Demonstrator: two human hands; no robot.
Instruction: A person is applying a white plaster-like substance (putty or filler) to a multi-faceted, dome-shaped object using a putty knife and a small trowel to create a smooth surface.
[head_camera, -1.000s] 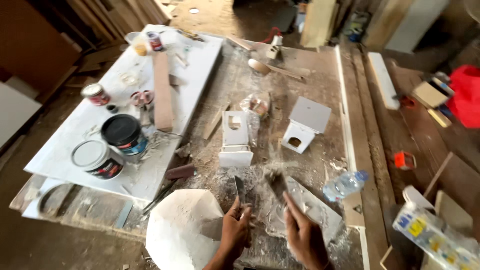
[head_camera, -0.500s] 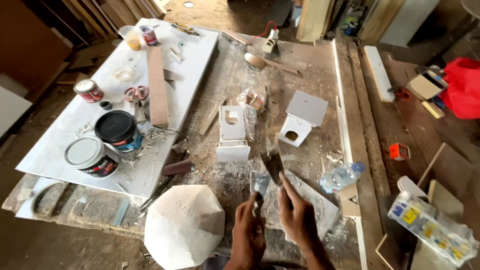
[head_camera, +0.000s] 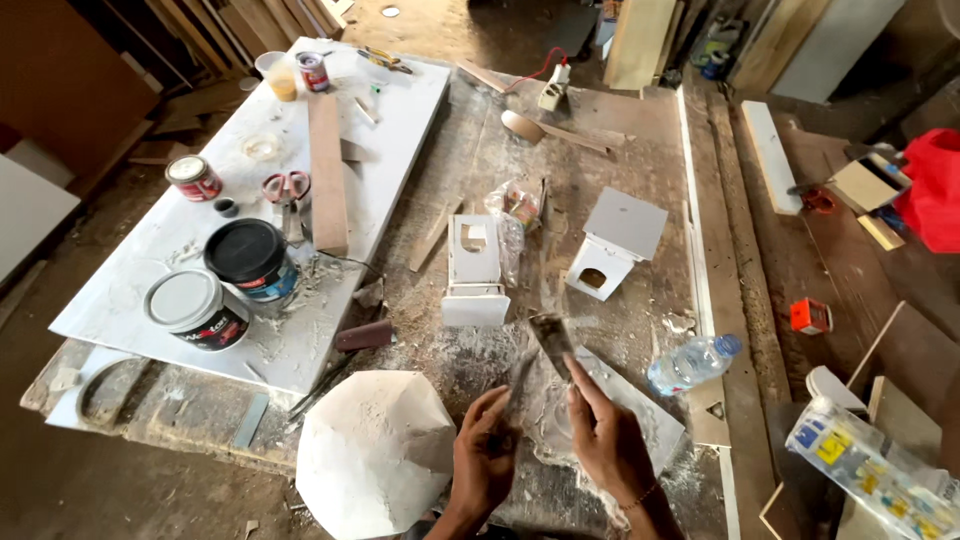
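Hands close together over the dusty board

The right hand (head_camera: 610, 440) now grips a putty knife (head_camera: 553, 345) by its handle, blade tilted up and away above the fingers, where a second ago it lay flatter and lower near the bench edge. The left hand (head_camera: 485, 460) sits just left of that grip, its fingers on a second, narrower blade (head_camera: 518, 385) that leans in toward the first; earlier this hand was further left and the two blades stood apart. Both hands now sit higher, over the white board (head_camera: 640, 410) beneath the grip
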